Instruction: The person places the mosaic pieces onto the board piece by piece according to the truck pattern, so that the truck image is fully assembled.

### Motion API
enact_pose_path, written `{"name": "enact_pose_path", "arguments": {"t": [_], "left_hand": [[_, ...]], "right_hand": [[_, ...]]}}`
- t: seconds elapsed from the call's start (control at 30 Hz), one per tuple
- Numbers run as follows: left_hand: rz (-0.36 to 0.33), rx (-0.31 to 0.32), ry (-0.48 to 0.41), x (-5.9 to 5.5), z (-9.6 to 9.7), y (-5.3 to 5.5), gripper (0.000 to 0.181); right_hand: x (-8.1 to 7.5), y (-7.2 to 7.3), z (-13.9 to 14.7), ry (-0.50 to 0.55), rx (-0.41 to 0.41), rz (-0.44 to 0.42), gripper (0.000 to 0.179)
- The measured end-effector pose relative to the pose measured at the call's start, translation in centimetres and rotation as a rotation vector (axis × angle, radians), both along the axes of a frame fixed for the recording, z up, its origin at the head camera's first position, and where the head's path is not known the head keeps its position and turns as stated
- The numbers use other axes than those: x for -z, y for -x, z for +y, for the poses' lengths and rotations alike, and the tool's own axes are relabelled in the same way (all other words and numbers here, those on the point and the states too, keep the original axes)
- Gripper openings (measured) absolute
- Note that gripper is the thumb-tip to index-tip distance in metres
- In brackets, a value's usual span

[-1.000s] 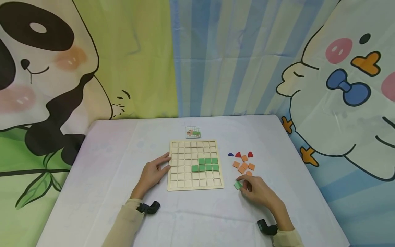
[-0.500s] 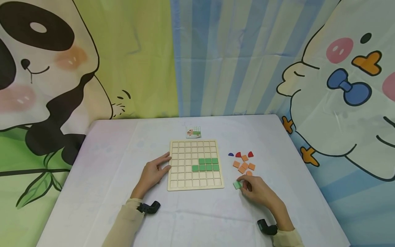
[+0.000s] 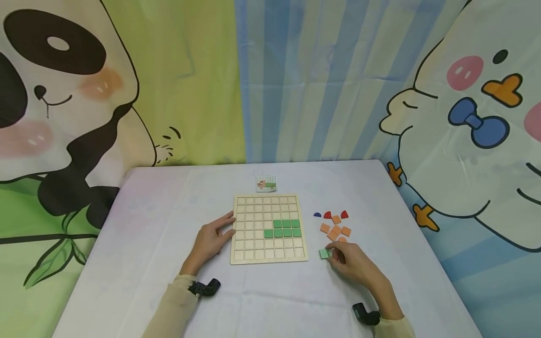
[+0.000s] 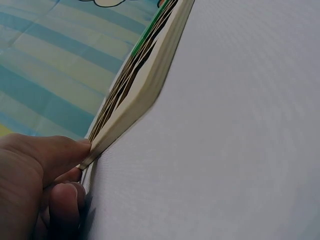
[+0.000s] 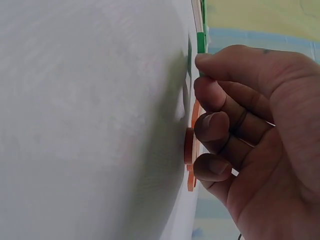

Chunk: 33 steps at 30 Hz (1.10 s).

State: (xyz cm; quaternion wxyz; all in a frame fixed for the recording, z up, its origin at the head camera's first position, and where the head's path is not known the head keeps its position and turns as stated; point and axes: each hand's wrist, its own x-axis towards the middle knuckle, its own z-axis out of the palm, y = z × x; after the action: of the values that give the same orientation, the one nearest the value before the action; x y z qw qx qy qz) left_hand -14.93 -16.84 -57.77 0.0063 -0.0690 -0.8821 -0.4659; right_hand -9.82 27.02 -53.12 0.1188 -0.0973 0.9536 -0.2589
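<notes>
A pale wooden grid board (image 3: 249, 258) lies on the table, with green square tiles (image 3: 287, 232) in two rows at its right side. My left hand (image 3: 207, 244) rests against the board's left edge, thumb and index finger spread along it. In the left wrist view the thumb (image 4: 65, 152) presses on the rim. Right of the board, my right hand (image 3: 352, 263) pinches a green square tile (image 3: 323, 254) between thumb and fingers, low over the table. Most of that tile is hidden by the fingertips in the right wrist view, where a green edge (image 5: 201, 42) shows.
Beyond my right hand lie several orange square tiles (image 3: 332, 235), a round orange piece (image 3: 342, 239) partly covered by the hand, red wedges (image 3: 344, 214) and a blue half-round piece (image 3: 317, 214). Behind the board lies a small picture card (image 3: 266, 184).
The green tile in my right hand has turned from a diamond angle to nearly square with the board. My left hand stays at the board's edge. The head view has tilted slightly.
</notes>
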Motion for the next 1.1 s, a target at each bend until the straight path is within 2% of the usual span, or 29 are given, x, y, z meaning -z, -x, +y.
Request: {"name": "enact_pose_path", "arguments": {"t": [0.13,0.37,1.1], "left_hand": [[-0.002,0.000,0.000,0.0,0.0,0.0,0.044],[-0.001,0.001,-0.001,0.2,0.0,0.0,0.044],[0.005,0.001,-0.004,0.4,0.0,0.0,0.044]], "right_hand": [[-0.1,0.2,-0.3,0.025,-0.020,0.027,0.028],[0.1,0.9,-1.1,0.085,-0.114,0.114,0.024],[0.1,2.5,-5.3,0.068,-0.119,0.206,0.028]]}}
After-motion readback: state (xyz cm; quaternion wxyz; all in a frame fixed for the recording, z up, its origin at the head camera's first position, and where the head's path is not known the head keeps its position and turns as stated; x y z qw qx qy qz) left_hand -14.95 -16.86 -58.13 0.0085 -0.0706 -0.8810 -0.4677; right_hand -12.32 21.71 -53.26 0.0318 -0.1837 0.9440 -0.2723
